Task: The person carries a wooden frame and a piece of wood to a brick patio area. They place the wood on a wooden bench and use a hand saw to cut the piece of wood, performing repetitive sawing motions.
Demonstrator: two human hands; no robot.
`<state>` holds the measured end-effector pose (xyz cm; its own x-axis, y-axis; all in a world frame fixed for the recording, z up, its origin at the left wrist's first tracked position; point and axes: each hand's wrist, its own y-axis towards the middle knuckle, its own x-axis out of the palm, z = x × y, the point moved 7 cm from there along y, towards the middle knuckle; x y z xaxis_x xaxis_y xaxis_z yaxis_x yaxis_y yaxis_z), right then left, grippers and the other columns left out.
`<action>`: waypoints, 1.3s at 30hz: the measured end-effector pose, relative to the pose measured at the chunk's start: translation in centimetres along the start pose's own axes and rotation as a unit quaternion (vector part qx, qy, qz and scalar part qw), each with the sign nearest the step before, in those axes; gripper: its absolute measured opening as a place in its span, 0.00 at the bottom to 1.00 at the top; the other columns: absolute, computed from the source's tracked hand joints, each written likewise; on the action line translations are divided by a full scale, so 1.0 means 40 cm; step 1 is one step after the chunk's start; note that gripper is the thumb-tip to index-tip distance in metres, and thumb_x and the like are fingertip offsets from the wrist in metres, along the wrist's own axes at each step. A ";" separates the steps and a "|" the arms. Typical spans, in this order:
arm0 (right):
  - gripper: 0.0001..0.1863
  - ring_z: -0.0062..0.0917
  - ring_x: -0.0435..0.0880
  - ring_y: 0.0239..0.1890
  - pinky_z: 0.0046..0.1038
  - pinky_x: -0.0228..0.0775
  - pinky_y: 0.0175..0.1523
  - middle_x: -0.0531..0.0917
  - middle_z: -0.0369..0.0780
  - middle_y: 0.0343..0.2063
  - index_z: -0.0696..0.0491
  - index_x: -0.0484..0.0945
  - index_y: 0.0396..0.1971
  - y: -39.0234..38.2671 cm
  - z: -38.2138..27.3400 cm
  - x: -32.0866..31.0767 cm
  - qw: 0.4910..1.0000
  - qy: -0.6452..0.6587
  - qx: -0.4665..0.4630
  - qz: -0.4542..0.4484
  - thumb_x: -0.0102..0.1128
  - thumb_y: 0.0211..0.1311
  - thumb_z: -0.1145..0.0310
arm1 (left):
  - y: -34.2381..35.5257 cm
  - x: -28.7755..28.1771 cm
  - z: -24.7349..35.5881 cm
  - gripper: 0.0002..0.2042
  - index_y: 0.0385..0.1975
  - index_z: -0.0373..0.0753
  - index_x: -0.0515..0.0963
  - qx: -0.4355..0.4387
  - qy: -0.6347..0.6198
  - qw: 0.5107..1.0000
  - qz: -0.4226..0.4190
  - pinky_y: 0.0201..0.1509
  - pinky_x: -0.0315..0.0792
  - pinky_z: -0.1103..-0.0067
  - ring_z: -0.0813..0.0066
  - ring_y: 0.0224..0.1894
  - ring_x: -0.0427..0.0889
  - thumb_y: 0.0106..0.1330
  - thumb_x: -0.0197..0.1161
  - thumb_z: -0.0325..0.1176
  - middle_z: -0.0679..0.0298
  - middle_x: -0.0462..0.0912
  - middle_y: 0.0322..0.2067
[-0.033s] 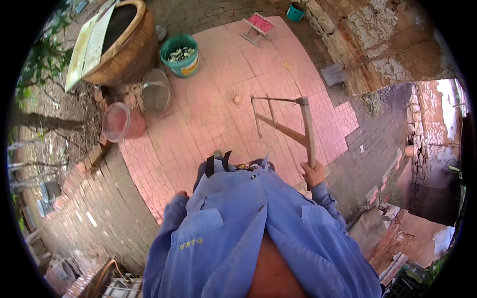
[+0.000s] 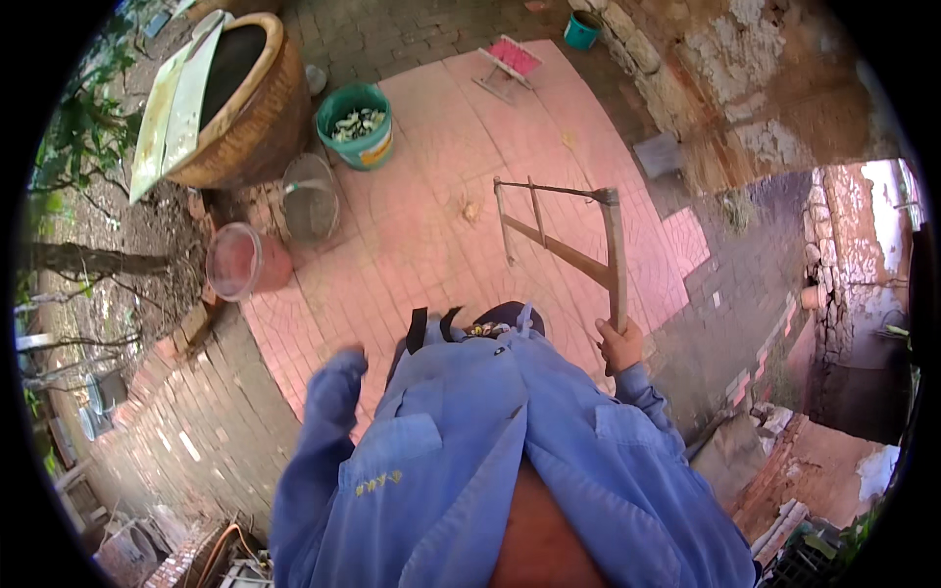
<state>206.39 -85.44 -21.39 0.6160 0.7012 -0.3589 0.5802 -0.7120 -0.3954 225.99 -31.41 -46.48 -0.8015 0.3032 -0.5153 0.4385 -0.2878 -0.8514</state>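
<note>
My right hand (image 2: 620, 347) is closed around the lower end of a wooden frame saw (image 2: 616, 265). The saw points away from me over the pink paving, with its crossbar and thin far strut reaching to the left. A dark twisted cord runs along its far side. My left hand (image 2: 355, 357) is out to the left of my body, mostly covered by the blue sleeve and blurred, so its fingers do not show clearly. It touches nothing that I can see. One dark shoe (image 2: 498, 316) shows beyond my open blue shirt.
At the left stand a large brown clay vat (image 2: 263, 118) with boards across it, a green bucket (image 2: 365, 152) with pale scraps, a grey bucket (image 2: 312, 206) and a reddish bucket (image 2: 257, 263). Farther off are a folding stool (image 2: 512, 57), a teal bucket (image 2: 582, 31) and a crumbling wall (image 2: 725, 88).
My left arm has swung outward and forward. The frame saw has shifted slightly to the right, still in my right hand. The ground items sit slightly differently in view.
</note>
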 end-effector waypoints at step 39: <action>0.07 0.14 0.61 0.08 0.21 0.49 0.12 0.66 0.31 0.11 0.57 0.73 0.30 2.158 -1.633 1.135 0.978 0.164 0.021 -0.125 0.63 0.56 0.72 | 0.358 -3.332 0.457 0.08 0.31 0.37 0.76 0.329 0.279 0.843 0.320 0.37 0.74 0.70 0.62 0.34 0.81 0.57 0.58 0.34 0.57 0.79 0.28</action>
<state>319.28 -117.37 -16.58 0.5996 0.7992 0.0419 0.7162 -0.5125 -0.4738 331.68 -92.56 11.79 -0.0888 0.2220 -0.9710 0.2410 -0.9411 -0.2372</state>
